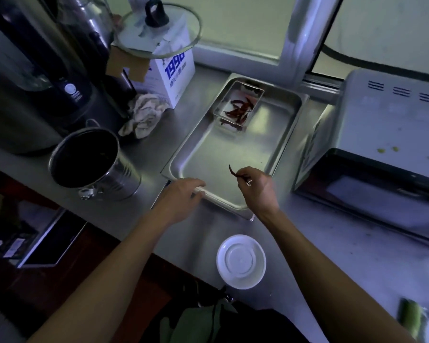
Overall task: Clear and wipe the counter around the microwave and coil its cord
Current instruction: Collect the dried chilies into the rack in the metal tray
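A large steel tray (278, 134) lies on the counter left of the white microwave (391, 125). In the tray's far corner sits a small clear dish of dried red chillies (240, 105). My right hand (256, 188) hovers over the tray's near end, pinching a single dried chilli (232, 170) between its fingertips. My left hand (181, 196) rests on the tray's near-left rim, fingers curled over the edge. A black cord (342, 56) runs behind the microwave along the window sill.
A crumpled cloth (144, 115) lies by a white carton (176, 70) topped with a glass lid (159, 28). A steel pot (89, 162) stands at left near dark appliances. A white round lid (240, 262) lies near the counter's front edge. Green crumbs dot the microwave top.
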`<action>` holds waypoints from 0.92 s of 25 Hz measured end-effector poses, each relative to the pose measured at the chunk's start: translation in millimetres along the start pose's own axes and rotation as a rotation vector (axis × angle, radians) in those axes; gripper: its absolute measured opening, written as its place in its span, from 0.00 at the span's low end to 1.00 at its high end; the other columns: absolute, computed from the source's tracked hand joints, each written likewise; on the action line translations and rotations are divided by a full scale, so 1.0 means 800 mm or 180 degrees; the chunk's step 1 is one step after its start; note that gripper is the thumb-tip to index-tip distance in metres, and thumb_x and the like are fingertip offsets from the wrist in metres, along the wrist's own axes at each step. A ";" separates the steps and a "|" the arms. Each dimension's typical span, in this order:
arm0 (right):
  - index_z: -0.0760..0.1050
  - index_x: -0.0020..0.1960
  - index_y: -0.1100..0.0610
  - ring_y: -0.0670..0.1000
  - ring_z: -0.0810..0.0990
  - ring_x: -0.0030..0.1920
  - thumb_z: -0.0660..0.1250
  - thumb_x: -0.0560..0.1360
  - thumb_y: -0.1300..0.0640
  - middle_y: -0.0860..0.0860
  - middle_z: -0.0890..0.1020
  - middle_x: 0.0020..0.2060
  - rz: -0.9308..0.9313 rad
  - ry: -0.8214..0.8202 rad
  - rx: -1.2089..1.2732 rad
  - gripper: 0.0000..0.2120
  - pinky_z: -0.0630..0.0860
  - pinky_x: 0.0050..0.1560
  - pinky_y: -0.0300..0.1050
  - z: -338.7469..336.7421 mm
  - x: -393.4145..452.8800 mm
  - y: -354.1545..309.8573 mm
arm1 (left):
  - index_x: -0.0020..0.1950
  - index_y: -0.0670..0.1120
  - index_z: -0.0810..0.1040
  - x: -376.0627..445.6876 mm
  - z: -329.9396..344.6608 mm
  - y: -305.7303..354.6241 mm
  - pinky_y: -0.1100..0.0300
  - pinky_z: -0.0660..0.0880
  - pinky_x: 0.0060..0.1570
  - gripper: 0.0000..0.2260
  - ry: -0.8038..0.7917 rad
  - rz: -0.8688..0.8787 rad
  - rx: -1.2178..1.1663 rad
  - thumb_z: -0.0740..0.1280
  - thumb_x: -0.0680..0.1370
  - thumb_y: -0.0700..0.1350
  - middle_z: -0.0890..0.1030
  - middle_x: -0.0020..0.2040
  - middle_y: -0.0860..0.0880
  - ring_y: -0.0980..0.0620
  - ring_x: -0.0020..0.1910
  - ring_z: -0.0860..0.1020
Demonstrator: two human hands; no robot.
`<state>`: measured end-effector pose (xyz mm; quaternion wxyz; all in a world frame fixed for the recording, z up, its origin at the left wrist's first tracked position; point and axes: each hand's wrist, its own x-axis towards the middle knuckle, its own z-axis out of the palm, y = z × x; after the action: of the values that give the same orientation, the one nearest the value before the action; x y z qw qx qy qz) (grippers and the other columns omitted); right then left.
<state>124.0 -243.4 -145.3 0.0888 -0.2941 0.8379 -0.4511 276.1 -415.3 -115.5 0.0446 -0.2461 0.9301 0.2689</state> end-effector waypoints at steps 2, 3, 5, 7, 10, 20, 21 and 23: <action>0.83 0.49 0.61 0.55 0.84 0.42 0.69 0.72 0.67 0.55 0.86 0.42 0.0112 0.0179 -0.0034 0.07 0.80 0.46 0.50 -0.011 0.002 0.022 | 0.64 0.52 0.79 0.019 0.009 0.004 0.55 0.73 0.60 0.13 -0.0121 0.0190 0.0033 0.66 0.79 0.50 0.80 0.62 0.53 0.51 0.60 0.78; 0.83 0.48 0.61 0.55 0.84 0.42 0.69 0.72 0.68 0.55 0.86 0.42 0.0189 0.0251 -0.0035 0.07 0.80 0.46 0.51 -0.015 0.002 0.030 | 0.64 0.52 0.78 0.027 0.013 0.006 0.53 0.74 0.61 0.13 -0.0194 0.0227 0.0052 0.66 0.79 0.50 0.80 0.63 0.53 0.50 0.61 0.77; 0.83 0.48 0.62 0.56 0.84 0.42 0.69 0.72 0.68 0.56 0.86 0.42 0.0299 0.0350 -0.0087 0.08 0.80 0.46 0.54 -0.022 0.004 0.040 | 0.64 0.52 0.78 0.042 0.021 0.011 0.51 0.73 0.62 0.14 -0.0331 0.0282 0.0080 0.66 0.79 0.49 0.79 0.64 0.52 0.50 0.63 0.76; 0.83 0.49 0.62 0.56 0.84 0.42 0.69 0.72 0.68 0.56 0.86 0.42 0.0339 0.0429 -0.0145 0.08 0.80 0.46 0.54 -0.025 0.013 0.043 | 0.65 0.51 0.78 0.064 0.025 0.014 0.51 0.72 0.63 0.14 -0.0442 0.0432 0.0140 0.66 0.79 0.48 0.79 0.64 0.51 0.48 0.64 0.75; 0.83 0.50 0.63 0.54 0.84 0.43 0.70 0.73 0.68 0.56 0.86 0.44 0.0386 0.0497 -0.0223 0.08 0.80 0.47 0.52 -0.028 0.037 0.039 | 0.66 0.51 0.77 0.106 0.020 0.017 0.50 0.72 0.63 0.15 -0.0523 0.0619 0.0159 0.65 0.79 0.48 0.79 0.65 0.50 0.48 0.65 0.75; 0.82 0.52 0.58 0.50 0.81 0.45 0.69 0.77 0.62 0.51 0.84 0.45 0.0494 0.0147 -0.0487 0.06 0.80 0.50 0.52 0.008 0.200 0.026 | 0.65 0.51 0.78 0.268 -0.031 -0.007 0.52 0.73 0.62 0.14 -0.0488 0.0646 -0.0294 0.64 0.80 0.51 0.80 0.64 0.53 0.51 0.60 0.78; 0.82 0.52 0.57 0.48 0.80 0.45 0.69 0.77 0.62 0.50 0.84 0.45 0.0530 0.0134 -0.0476 0.05 0.80 0.49 0.51 0.014 0.217 0.028 | 0.66 0.51 0.77 0.284 -0.035 -0.009 0.50 0.73 0.63 0.15 -0.0500 0.0642 -0.0291 0.64 0.81 0.51 0.79 0.64 0.53 0.50 0.62 0.77; 0.82 0.51 0.57 0.49 0.80 0.44 0.69 0.76 0.61 0.49 0.84 0.44 0.0502 0.0138 -0.0510 0.05 0.80 0.49 0.51 0.028 0.248 0.033 | 0.67 0.51 0.77 0.312 -0.039 -0.012 0.49 0.73 0.64 0.15 -0.0517 0.0641 -0.0206 0.63 0.81 0.51 0.79 0.65 0.52 0.49 0.64 0.76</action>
<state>-38.8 -361.6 -156.6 0.0821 -0.2235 0.8936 -0.3806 63.9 -547.0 -147.1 0.0845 -0.1303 0.9343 0.3209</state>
